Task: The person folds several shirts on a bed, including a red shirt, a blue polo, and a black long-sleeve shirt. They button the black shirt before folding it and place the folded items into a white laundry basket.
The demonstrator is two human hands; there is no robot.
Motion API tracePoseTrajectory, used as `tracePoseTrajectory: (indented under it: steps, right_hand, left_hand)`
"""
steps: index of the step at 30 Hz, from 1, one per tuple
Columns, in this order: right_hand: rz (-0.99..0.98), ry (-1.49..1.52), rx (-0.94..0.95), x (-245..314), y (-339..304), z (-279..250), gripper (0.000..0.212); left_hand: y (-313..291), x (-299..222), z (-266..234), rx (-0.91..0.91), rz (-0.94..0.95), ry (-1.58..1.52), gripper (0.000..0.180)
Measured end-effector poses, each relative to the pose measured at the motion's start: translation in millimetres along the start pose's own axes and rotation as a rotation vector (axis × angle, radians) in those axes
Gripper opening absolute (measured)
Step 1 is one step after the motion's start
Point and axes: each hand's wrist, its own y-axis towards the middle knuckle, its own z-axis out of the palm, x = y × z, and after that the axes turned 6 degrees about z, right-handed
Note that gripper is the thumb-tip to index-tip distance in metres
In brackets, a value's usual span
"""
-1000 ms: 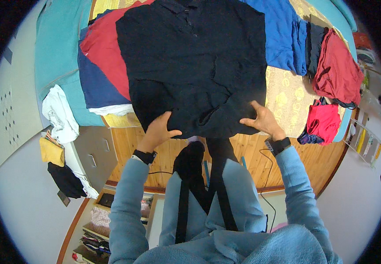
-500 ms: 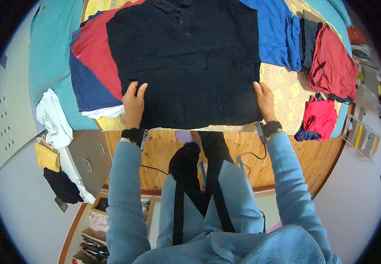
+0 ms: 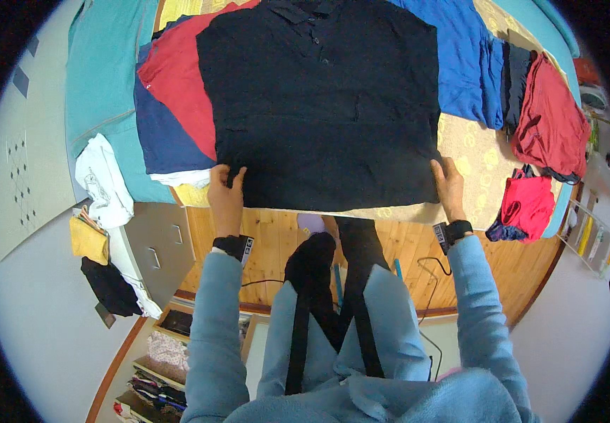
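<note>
A black short-sleeved polo shirt (image 3: 333, 134) lies spread front up on the bed, its collar at the far side and its hem along the near edge. My left hand (image 3: 226, 196) pinches its near left corner between thumb and fingers. At the near right corner my right hand (image 3: 450, 189) is likewise closed on the shirt's side edge. Some fingertips of both hands are hidden by the cloth. Beneath the shirt's left side lie a red garment (image 3: 185, 92) and a navy one (image 3: 167, 144). A blue garment (image 3: 463, 63) lies along its right side.
Folded dark red clothing (image 3: 551, 113) and a small bright red garment (image 3: 528, 204) lie on the bed's right. At left, white clothing (image 3: 104, 180) and a yellow cloth (image 3: 88, 240) rest by a drawer cabinet (image 3: 160, 240). A cable (image 3: 432, 282) runs over the wooden floor.
Both my hands have moved down the shirt's sides, closer to the hem corners. The whole view has shifted slightly, so the scene sits further right.
</note>
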Motion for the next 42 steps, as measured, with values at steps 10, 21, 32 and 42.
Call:
tracePoseTrajectory:
  steps: [10, 21, 32, 42]
  right_hand:
    - [0.315, 0.201, 0.4, 11.4, -20.9, -28.1, 0.05]
    - [0.305, 0.877, 0.539, 29.5, -52.7, -92.4, 0.048]
    - [0.611, 0.884, 0.441, 77.3, -102.9, -166.4, 0.051]
    - [0.605, 1.441, 0.449, 121.7, 122.5, -110.5, 0.029]
  left_hand:
    - [-18.8, 31.0, -18.6, 0.385, -0.205, -0.293, 0.042]
    - [-47.1, -28.7, -99.0, 0.328, -0.461, -1.012, 0.04]
    - [-84.6, -117.7, -167.1, 0.277, -0.353, -0.959, 0.073]
    - [125.4, -106.2, -103.3, 0.177, -0.388, -1.174, 0.027]
